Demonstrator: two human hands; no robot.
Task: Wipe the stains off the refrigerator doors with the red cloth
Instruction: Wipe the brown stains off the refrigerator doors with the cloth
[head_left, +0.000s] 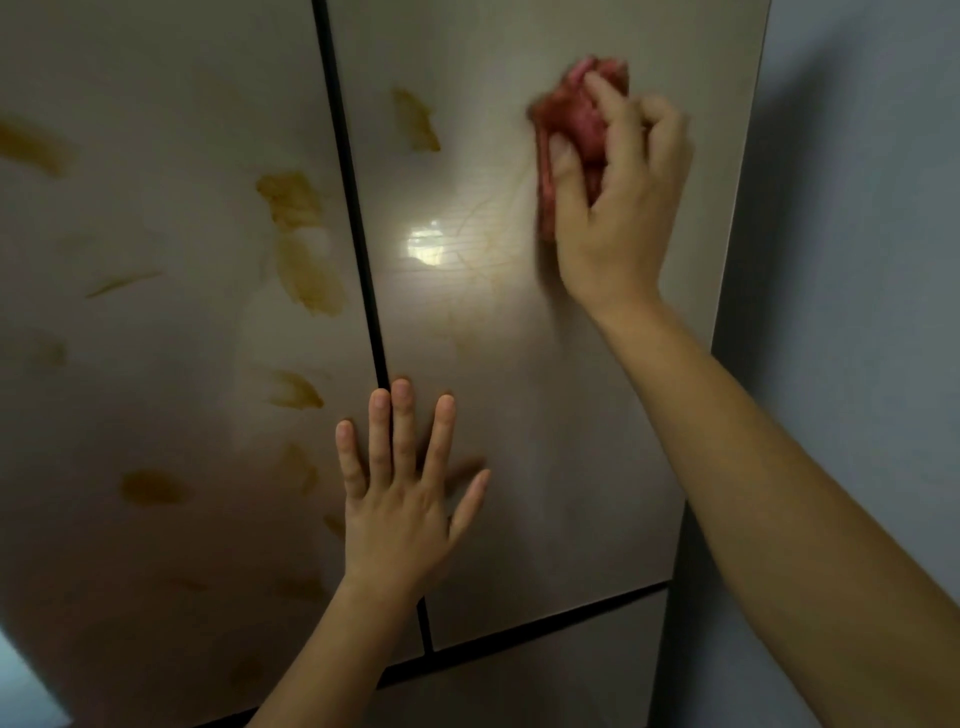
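High on the glossy beige right refrigerator door (545, 364): crumpled red cloth (569, 135), bunched and blurred, pressed to the panel by right hand (615, 208), fingers curled tight around it, likely for scrubbing pressure. Left hand (402, 499): fingers spread flat, holding nothing, beside the dark door seam (353, 208), apparently bracing. Yellow-brown smeared stains (306, 270): many on left door (156, 338), one beside cloth.

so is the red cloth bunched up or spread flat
Bunched up. The red cloth is a crumpled wad clutched in the right hand, whose fingers curl over it as it presses on the right refrigerator door.
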